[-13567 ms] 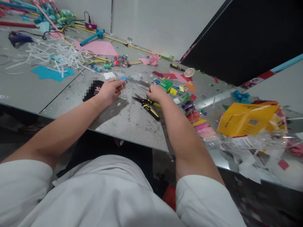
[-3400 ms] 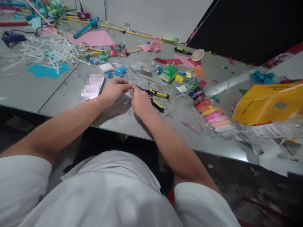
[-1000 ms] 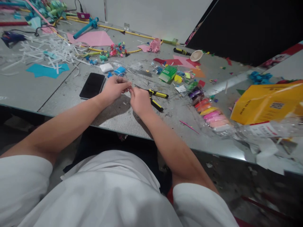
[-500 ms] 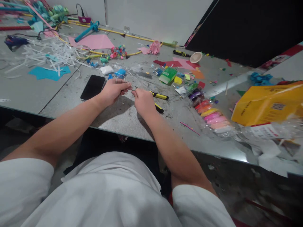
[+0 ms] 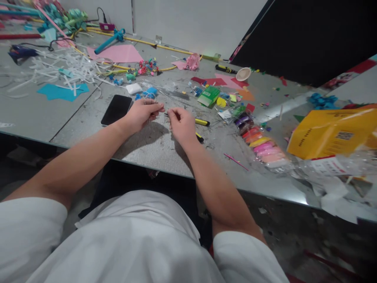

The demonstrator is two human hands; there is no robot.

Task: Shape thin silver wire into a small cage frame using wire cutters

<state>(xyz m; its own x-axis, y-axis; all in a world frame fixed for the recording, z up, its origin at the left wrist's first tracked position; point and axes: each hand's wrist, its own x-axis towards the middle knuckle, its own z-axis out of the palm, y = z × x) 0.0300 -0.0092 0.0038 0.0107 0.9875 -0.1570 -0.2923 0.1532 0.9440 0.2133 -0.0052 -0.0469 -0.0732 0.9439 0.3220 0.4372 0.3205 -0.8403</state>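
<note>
My left hand (image 5: 145, 113) is closed in a pinch above the near part of the table, beside a black phone (image 5: 117, 109). What its fingertips hold is too small to make out; thin loops of wire seem to show above its knuckles. A small gap to the right, my right hand (image 5: 182, 122) is also pinched, its thumb and forefinger together on something I cannot make out. Behind and right of that hand lie two yellow-and-black handles (image 5: 202, 122), partly hidden by it. Blue clay (image 5: 150, 92) and a white packet (image 5: 133, 88) sit just beyond my left hand.
Coloured clay packs (image 5: 266, 147) and a yellow bag (image 5: 332, 131) lie at the right. White paper strips (image 5: 64, 67) and a blue paper piece (image 5: 63, 91) spread at the left. A green packet (image 5: 208, 96) lies mid-table. The table's front edge runs close to my body.
My right hand has moved slightly right, away from my left hand, and turned, covering more of the yellow-and-black handles. My left hand has barely moved.
</note>
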